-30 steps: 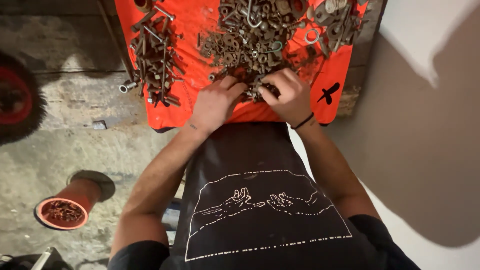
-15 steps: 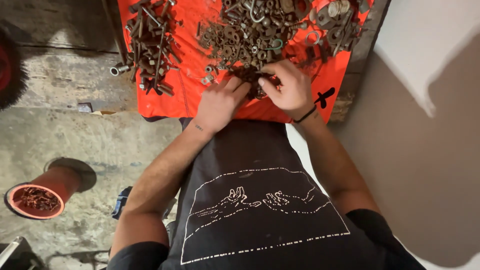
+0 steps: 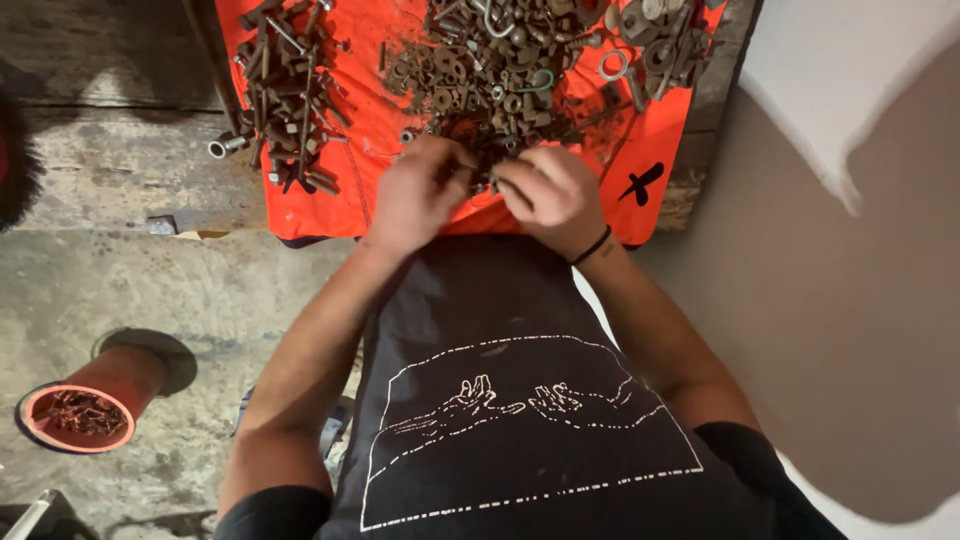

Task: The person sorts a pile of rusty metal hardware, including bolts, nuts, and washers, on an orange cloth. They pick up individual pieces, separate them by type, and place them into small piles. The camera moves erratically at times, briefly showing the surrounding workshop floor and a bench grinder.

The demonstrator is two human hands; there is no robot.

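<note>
Head view, looking straight down past a black T-shirt (image 3: 520, 420) with a white line drawing on the chest.

Both hands worked at the near edge of an orange cloth (image 3: 375, 190) spread over a wooden worktop (image 3: 110, 160). The left hand (image 3: 418, 192) lay knuckles up, fingers curled down into the near edge of a heap of rusty nuts and washers (image 3: 490, 75); whether it pinched a piece could not be told, as the fingertips were hidden. The right hand (image 3: 548, 195), a dark band at its wrist, sat just beside the left, almost touching, its fingers bent inward and closed on a small rusty piece (image 3: 487, 178) at the heap's near edge. The exact kind of piece was too small to tell.

The heap filled the middle of the cloth, beyond the hands. To its left, well apart, lay a separate pile of rusty bolts (image 3: 288, 90), long shanks crossing, one pale tube end poking off the cloth's left edge. At the far right of the cloth lay larger rings and fittings (image 3: 660, 45). A black cross mark (image 3: 640, 183) showed on the cloth's near right corner.

Down on the concrete floor (image 3: 150, 290), lower left, stood a red pot (image 3: 78, 415) holding small rusty bits. A pale wall (image 3: 850, 250) ran along the right.
</note>
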